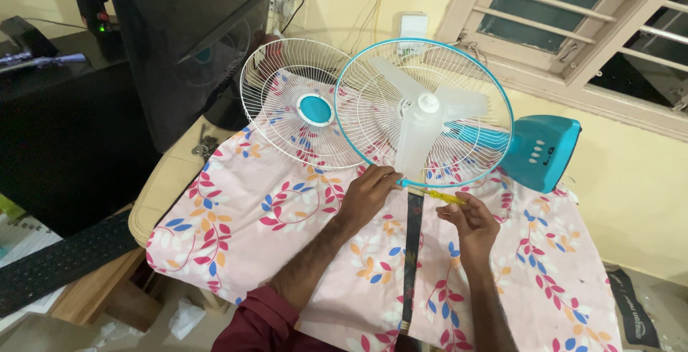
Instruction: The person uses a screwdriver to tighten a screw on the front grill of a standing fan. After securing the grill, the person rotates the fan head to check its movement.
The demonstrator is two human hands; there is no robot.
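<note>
A table fan lies on its back on a pink floral cloth (272, 216). Its rear wire guard with a teal rim (494, 87) holds the translucent white blades (419, 126). My left hand (369, 191) rests on the lower rim of that guard. My right hand (469, 219) holds a yellow-handled screwdriver (441, 196) whose tip points at the rim near my left fingers. The detached white front guard with a teal centre cap (315, 109) lies to the left, overlapping the fan. The teal fan base (541, 151) sits at the right.
A dark monitor (193, 29) stands at the back left, with a black keyboard (57, 262) lower left. A dark strap (412, 251) runs down the cloth between my arms. A barred window (588, 15) fills the upper right wall. Keys (204, 148) lie by the monitor.
</note>
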